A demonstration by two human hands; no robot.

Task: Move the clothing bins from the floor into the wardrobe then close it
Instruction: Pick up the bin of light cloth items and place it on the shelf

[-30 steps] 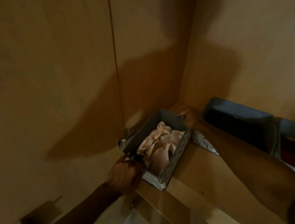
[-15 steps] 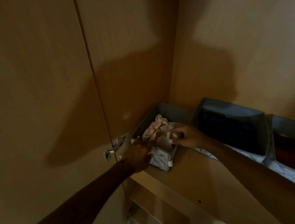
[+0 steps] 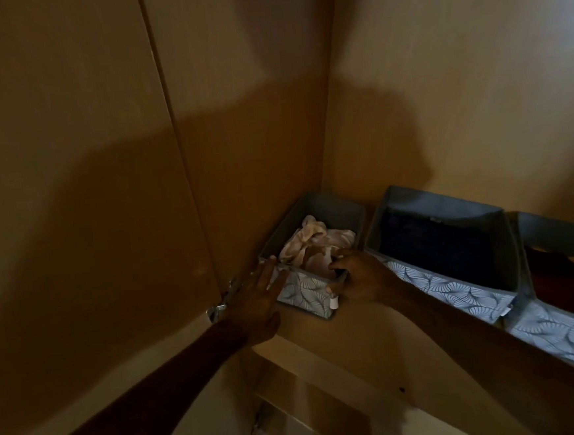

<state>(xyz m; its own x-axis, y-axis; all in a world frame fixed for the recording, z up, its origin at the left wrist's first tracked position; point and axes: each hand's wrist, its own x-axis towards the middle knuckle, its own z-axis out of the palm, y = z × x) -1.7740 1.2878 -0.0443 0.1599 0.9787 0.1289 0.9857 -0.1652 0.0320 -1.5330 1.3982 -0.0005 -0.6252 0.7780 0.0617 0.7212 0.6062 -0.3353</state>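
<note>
**Q:** where's the small bin point(image 3: 303, 293) sitting, and is there any room left around it?

**A:** It's up on the shelf point(image 3: 357, 345) inside the wardrobe point(image 3: 255, 134), tucked into the back left corner. Its left side runs right along the side panel, and its back wall is close to the rear panel, can't tell if it actually touches. There are pale clothes point(image 3: 315, 246) bunched up inside. The front face with the leaf print sits back from the shelf's front edge, so there's a strip of bare board in front of it.

**Q:** and the hands?

**A:** The left hand point(image 3: 254, 305) is flat with the fingers straight and a bit spread, fingertips against the bin's front left corner. It isn't wrapped around anything. The right hand point(image 3: 359, 277) grips the front right corner, fingers hooked over the rim and thumb down on the front face.

**Q:** what about the right side, tight?

**A:** Pretty tight. The middle bin point(image 3: 448, 283) with the dark stuff in it is just beside it, with only a narrow slot between them, and the right hand fills the front end of that slot. A third bin point(image 3: 562, 333) sits just beside the middle one and is cut off at the frame edge. On the left, the door point(image 3: 71, 200) stands open, and its metal hinge point(image 3: 223, 301) is just beside the left hand.
</note>
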